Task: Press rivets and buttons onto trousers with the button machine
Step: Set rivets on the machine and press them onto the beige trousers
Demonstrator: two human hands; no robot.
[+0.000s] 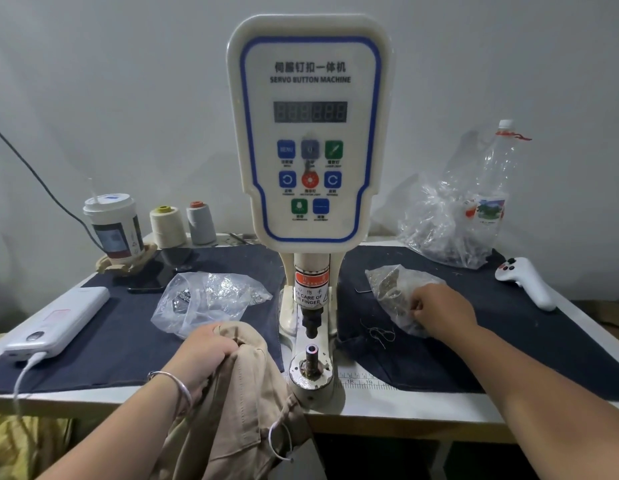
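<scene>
The white servo button machine (310, 133) stands at the table's middle, its lower die (312, 349) bare under the punch (310, 323). My left hand (206, 351) is shut on a bunched fold of tan trousers (245, 403), just left of the die. My right hand (439, 311) rests on a clear bag of small metal parts (391, 285) to the machine's right, fingers curled at the bag; whether they pinch a part is hidden. A second clear bag with buttons (204, 299) lies left of the machine.
Dark cloth (128, 341) covers the table. A power bank (58, 323), phone (148, 278), cup (114, 226) and two thread cones (183, 223) sit at the left. A large plastic bag (439, 223), bottle (495, 174) and white controller (526, 282) sit at the right.
</scene>
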